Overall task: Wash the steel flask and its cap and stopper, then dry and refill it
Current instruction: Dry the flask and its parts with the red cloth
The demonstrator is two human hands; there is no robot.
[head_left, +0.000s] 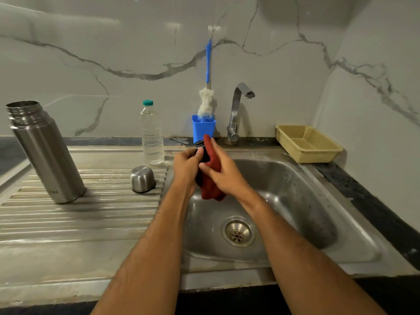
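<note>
Gleaming steel drainboard [79,214] beside sink [295,189], veined marble wall [91,53] behind.

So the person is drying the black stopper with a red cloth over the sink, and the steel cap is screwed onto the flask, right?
Not quite. The head view shows the steel cap sitting upside down on the drainboard, apart from the open flask. The rest holds: both hands work the black stopper with the red cloth over the sink.

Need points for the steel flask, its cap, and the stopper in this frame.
steel flask [48,155]: head view, middle of the body, standing on the drainboard.
cap [142,178]: head view, domed side, upside down on the drainboard.
stopper [200,144]: head view, black ribbed top showing above the left hand.
</note>
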